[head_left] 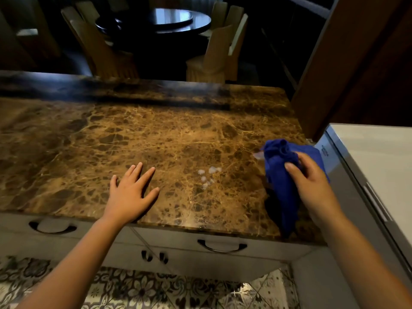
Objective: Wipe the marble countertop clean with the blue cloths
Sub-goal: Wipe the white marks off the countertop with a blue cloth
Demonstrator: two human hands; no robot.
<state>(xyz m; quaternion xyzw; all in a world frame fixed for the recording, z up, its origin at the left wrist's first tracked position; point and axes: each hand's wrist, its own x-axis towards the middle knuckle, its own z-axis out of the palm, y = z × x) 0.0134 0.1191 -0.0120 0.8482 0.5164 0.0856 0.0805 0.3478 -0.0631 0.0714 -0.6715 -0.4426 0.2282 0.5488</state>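
Brown veined marble countertop [142,139] is filling the view in front of you, with a dim dining room lying beyond it. Your left hand [130,192] is resting flat near the front edge, fingers spread and gripping nothing. Your right hand [312,184] is closing around a bunched deep-blue cloth [282,181] at the counter's right end, its tail hanging down toward the front edge. Only this one cloth is showing. A cluster of small white droplets or suds [208,177] is sitting between your hands, nearer the cloth. Judging from this, you are about to start wiping: try flattening the cloth under your palm first, then sweeping left through the wet spots in overlapping passes while the left hand is bracing you.
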